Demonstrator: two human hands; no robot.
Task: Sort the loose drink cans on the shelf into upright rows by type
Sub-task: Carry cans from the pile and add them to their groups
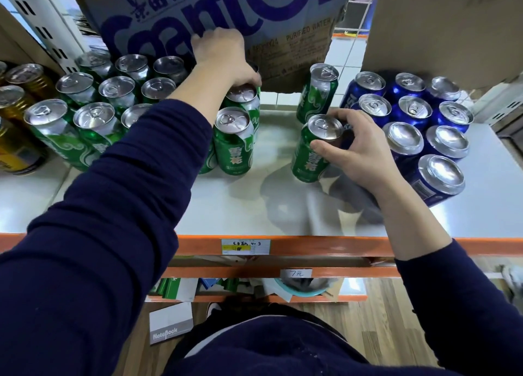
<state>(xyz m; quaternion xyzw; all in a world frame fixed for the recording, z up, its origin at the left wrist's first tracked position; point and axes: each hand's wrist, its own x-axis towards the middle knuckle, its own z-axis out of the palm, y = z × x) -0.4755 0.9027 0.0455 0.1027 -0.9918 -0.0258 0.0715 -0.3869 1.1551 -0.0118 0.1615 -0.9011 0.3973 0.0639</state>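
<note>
The left hand (pixel 223 57) has its fingers (pixel 250 79) curled over the top rim of the rear green can (pixel 247 99), gripping it upright. Just nearer than those fingers stands the front green can (pixel 233 142). To their left are the green rows (pixel 93 98), then gold cans (pixel 17 101). A cardboard box (pixel 215 10) hangs over them. The right hand (pixel 360 149) pinches the loose green can (pixel 307 157) round its top, thumb on the near side. Beyond these fingers stands a lone green can (pixel 318 96), and the blue cans (pixel 410 112) are to their right. All are on the shelf (pixel 240 205).
</note>
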